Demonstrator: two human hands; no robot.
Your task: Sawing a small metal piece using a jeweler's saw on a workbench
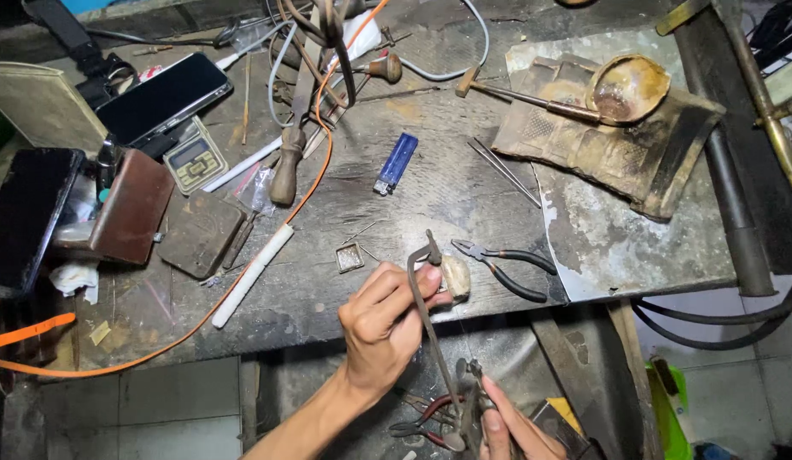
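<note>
Head view: saw frame (430,315) gripped between left hand (383,328) and right hand (506,430)

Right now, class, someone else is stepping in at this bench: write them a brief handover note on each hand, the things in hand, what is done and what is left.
Left hand: grip closed on the upper end of a thin metal saw frame, beside a small pale piece at the bench edge.
Right hand: fingers pinched on the frame's lower end, below the bench.
Nearby: black-handled pliers, small square metal tray, blue lighter; red-handled pliers lie under the hands.
Done: frame picked up in both hands.
Left: cannot tell from this view.
</note>
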